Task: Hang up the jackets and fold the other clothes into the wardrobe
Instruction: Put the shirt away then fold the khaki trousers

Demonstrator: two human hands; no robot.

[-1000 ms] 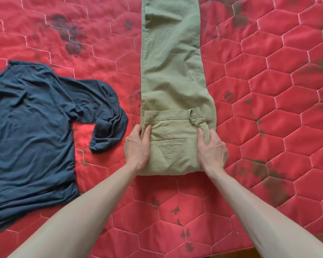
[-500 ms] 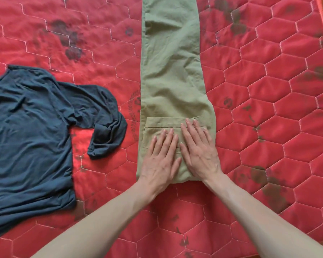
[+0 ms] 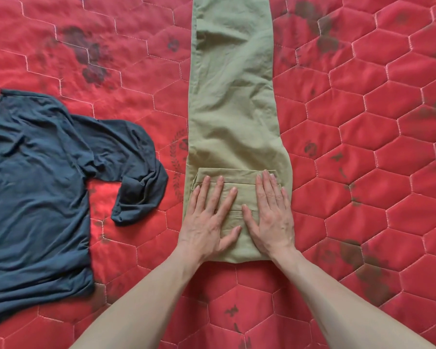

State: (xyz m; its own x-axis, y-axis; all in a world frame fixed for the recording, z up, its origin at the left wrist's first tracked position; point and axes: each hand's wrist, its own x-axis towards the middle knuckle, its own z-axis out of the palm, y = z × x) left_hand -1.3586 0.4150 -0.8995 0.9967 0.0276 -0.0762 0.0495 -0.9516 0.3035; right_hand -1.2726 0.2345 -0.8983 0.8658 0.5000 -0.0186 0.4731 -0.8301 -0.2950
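Olive-green trousers [image 3: 233, 104] lie lengthwise on the red quilted mattress [image 3: 363, 172], folded leg on leg, running away from me to the top of the view. Their waist end is folded over towards me into a flap with a pocket slit. My left hand [image 3: 208, 220] lies flat with spread, straight fingers on the left half of that flap. My right hand [image 3: 272, 215] presses flat on the right half, fingers straight and pointing away. A dark navy long-sleeved shirt [image 3: 33, 187] is spread out at the left, one sleeve bent towards the trousers.
The mattress carries a hexagon stitch pattern and dark printed marks. Its right edge shows at the top right corner. Bare mattress lies between the shirt's cuff and the trousers and all along the trousers' right side.
A second ago both hands gripped the sides of the folded waist flap. They then came together flat in its middle, and now they have slid apart across the flap.
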